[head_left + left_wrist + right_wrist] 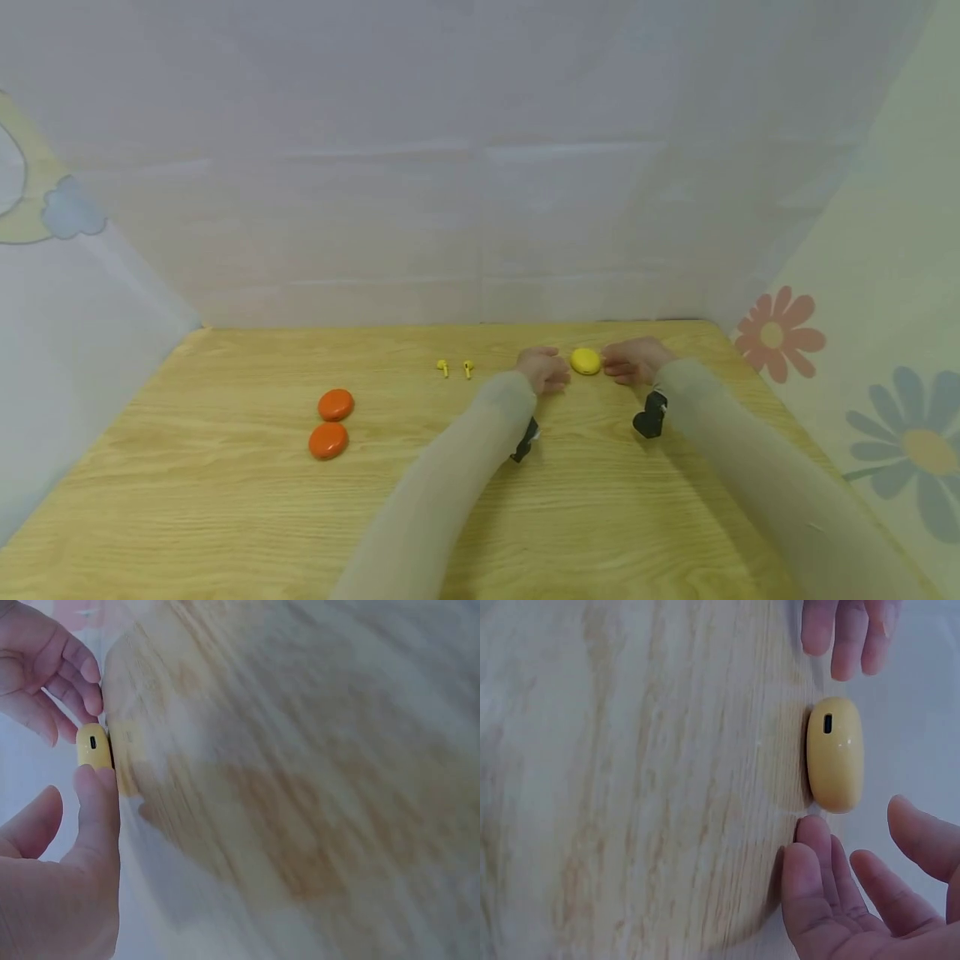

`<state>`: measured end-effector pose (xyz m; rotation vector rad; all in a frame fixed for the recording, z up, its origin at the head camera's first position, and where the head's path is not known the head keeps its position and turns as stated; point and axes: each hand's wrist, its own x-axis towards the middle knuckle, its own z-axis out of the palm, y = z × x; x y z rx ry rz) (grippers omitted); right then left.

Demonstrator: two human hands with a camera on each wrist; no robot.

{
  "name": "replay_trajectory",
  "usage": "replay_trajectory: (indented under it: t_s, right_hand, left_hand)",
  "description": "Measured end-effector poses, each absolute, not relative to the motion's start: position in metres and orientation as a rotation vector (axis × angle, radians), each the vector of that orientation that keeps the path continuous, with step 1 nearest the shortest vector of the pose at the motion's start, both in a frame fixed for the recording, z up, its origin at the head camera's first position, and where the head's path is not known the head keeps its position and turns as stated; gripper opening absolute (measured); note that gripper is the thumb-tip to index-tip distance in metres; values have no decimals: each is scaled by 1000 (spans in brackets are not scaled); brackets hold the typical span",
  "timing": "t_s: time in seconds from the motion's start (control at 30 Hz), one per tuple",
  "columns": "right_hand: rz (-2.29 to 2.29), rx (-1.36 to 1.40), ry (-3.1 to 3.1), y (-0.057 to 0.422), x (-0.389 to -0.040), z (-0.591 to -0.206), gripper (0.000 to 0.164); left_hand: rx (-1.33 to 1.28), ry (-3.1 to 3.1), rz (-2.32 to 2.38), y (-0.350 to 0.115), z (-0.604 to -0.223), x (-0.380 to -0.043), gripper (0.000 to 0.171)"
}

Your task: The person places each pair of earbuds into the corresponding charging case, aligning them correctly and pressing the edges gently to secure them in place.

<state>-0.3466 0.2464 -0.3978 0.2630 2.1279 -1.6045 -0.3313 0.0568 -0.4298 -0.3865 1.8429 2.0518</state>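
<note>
A glossy yellow earbud case lies on the table toward its back right. Its small charging port faces the wrist cameras. My left hand is at the left side of the case, fingers extended; a gap shows between them in the right wrist view. On the other side my right hand has its fingers loosely bent, fingertips right by the end of the case. Neither hand grips anything. Left of my left hand lie two yellow earbuds, set side by side.
Two round orange cases lie close together on the left half of the wooden table. A pale sheet rises behind the table, with a flower-printed panel along the right. Each wrist carries a black camera mount.
</note>
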Motion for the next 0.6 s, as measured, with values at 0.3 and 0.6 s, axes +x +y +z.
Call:
replay_trajectory:
  t_s: [0.3,0.6]
  right_hand:
    - [-1685,187,2137,245,-354,-410,60]
    - [-1612,232,2208,225,-350,-407,58]
  left_hand:
    - [-446,1858,2068,65,-429,-334,50]
    - [-492,1900,2052,66,-428,-332,47]
